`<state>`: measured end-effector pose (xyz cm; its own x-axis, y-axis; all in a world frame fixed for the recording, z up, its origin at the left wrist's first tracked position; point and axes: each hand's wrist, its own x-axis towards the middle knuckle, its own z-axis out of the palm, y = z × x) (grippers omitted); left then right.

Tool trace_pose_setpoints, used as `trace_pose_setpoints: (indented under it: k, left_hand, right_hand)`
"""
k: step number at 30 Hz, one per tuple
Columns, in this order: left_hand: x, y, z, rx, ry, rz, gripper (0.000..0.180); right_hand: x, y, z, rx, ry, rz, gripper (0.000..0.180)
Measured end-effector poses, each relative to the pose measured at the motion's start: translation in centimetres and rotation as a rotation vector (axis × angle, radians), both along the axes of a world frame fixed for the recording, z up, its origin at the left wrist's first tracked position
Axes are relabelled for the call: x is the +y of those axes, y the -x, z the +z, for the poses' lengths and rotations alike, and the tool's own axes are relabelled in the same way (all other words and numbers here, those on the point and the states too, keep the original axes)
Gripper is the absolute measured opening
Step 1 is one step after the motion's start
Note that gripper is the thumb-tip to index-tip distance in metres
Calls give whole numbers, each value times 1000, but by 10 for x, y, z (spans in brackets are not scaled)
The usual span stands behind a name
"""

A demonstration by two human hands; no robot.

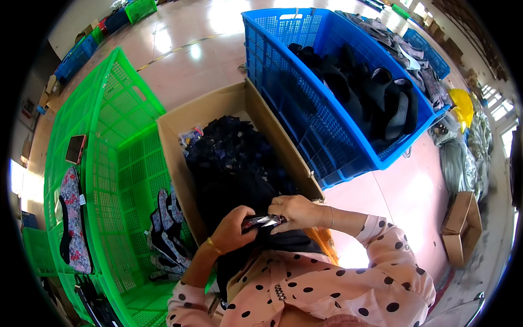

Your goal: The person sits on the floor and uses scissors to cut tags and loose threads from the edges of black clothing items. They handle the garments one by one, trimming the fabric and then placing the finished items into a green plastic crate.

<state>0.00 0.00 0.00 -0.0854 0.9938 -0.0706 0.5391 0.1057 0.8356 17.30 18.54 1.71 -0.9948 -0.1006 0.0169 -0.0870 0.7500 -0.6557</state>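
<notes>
My left hand (pixel 234 229) is closed on the edge of a dark floral fabric piece (pixel 249 222), low over the near end of a cardboard box (pixel 204 103). My right hand (pixel 297 211) is closed around small scissors (pixel 268 220), whose silver blades point left and lie against the fabric. Fingers hide the scissors' handles and much of the piece. Beneath and beyond both hands, the box holds a heap of black and dark blue fabric scraps (pixel 234 152). Black cloth (pixel 289 242) covers my lap just below my hands.
A green crate (pixel 128 136) on the left holds several floral and black pieces (pixel 166 234). On its rim lie a phone (pixel 75 149) and a floral piece (pixel 76 223). To the right, a blue crate (pixel 321 147) holds black shoe-like pieces (pixel 376 98). A small carton (pixel 462 229) sits far right.
</notes>
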Motion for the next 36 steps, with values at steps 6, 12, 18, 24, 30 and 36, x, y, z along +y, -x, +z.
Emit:
trace_pose_setpoints:
  k: [6,12,18,24,30,36]
  left_hand:
    - [3,-7,3,195,-221,77,47]
    - [31,7,-25,300,-410,257,42]
    - [41,12,-39,343,-408,362,33]
    - [38,4,-43,350,-423,395,34]
    - [24,9,-2,311,-385,201,29]
    - [18,12,-35,195,-390,459,17]
  right_hand:
    - [8,7,-20,27,64,-123,31]
    - [19,41,-46,200,-8,-285,30]
    - [9,48,-45,248,-137,-382,32]
    - [17,34,-24,110,-2,-216,33]
    - [13,32,-40,195,20,-274,29]
    - [-2,41,-44,87,-63,-465,22]
